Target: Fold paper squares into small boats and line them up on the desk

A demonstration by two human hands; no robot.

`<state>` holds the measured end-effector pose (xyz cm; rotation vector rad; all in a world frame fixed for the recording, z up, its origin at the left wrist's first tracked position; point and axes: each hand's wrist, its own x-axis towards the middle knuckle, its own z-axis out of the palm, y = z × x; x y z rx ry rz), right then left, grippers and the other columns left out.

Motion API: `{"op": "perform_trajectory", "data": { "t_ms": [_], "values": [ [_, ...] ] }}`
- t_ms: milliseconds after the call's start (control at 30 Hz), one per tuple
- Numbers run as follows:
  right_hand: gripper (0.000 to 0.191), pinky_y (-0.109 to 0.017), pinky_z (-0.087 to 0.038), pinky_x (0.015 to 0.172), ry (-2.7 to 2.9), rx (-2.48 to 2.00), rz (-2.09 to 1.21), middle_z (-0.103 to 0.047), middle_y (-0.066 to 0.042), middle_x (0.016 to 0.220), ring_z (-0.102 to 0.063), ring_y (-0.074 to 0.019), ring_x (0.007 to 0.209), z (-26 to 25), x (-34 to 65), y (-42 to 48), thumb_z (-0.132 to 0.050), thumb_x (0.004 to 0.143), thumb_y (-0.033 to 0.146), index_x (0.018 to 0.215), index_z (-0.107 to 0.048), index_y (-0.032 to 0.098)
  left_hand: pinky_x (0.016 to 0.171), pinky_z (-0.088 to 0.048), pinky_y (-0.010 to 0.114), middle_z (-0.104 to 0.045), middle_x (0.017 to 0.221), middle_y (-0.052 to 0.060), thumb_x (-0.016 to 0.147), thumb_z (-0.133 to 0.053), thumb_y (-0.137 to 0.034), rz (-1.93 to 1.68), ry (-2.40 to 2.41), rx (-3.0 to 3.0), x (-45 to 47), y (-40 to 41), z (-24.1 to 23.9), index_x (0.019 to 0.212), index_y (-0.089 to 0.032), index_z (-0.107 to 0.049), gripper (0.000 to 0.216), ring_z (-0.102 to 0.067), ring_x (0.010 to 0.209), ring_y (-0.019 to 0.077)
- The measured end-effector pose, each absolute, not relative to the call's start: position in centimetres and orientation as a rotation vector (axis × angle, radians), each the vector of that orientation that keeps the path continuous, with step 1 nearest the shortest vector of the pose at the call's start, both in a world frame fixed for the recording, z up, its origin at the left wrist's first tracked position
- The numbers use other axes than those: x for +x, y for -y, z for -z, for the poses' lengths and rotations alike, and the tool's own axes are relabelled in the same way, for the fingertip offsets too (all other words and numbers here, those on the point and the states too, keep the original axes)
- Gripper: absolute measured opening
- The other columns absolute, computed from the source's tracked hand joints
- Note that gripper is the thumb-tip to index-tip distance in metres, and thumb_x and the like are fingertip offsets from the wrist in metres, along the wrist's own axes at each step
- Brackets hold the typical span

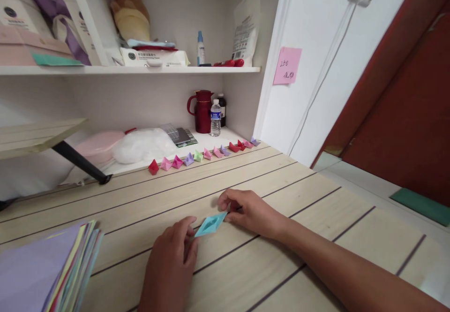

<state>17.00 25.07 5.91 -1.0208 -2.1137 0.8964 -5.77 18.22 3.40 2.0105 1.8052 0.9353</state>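
A light blue folded paper boat (211,224) is between my two hands, low over the table, its pointed ends toward left and right. My left hand (172,255) is at the left point, thumb and fingers closed about that tip. At the opposite point, my right hand (251,213) has its thumb and curled fingers around the other tip. Whether the boat's underside touches the wood cannot be made out. Along the table's far edge stands a row of several small paper boats (189,159) in red, pink, purple and green.
A stack of coloured paper (45,265) lies at the left on the slatted wooden table (281,270). Behind it, a white shelf (176,70) holds a dark red jug (203,112), a water bottle (215,119) and a plastic bag (142,145). A black bracket (82,162) stands at far left.
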Motion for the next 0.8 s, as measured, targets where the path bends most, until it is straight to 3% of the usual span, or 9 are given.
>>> {"op": "perform_trajectory", "data": {
  "t_ms": [200,700,800],
  "values": [
    [0.017,-0.024,-0.049,0.068,2.068,-1.002,-0.932,-0.069,0.001,0.08,-0.063,-0.0137,0.072,-5.58,16.98,-25.48,-0.064,0.084,0.014,0.099,-0.066,0.021,0.078,-0.052,0.04,-0.07,0.087,0.003,0.087,-0.046,-0.026,-0.934,-1.757,1.987,-5.77,-18.43,-3.63,0.112,-0.025,-0.061,0.029,-0.067,0.082,0.0208],
    [0.015,-0.022,-0.047,0.06,2.139,-1.053,-0.841,-0.068,0.0,0.076,-0.061,-0.0135,0.066,-5.57,16.96,-25.64,-0.069,0.075,0.008,0.084,-0.073,0.019,0.076,-0.054,0.038,-0.072,0.084,0.004,0.085,-0.047,-0.026,-0.99,-1.778,2.019,-5.73,-18.35,-3.82,0.102,-0.023,-0.066,0.026,-0.069,0.079,0.0211],
    [0.013,-0.022,-0.047,0.065,2.164,-1.021,-0.804,-0.069,-0.001,0.08,-0.062,-0.0142,0.071,-5.52,16.88,-25.62,-0.068,0.078,0.008,0.081,-0.073,0.02,0.078,-0.054,0.039,-0.073,0.086,0.006,0.085,-0.045,-0.027,-0.985,-1.795,2.005,-5.77,-18.37,-3.79,0.102,-0.022,-0.066,0.028,-0.07,0.082,0.0218]
  ]
}}
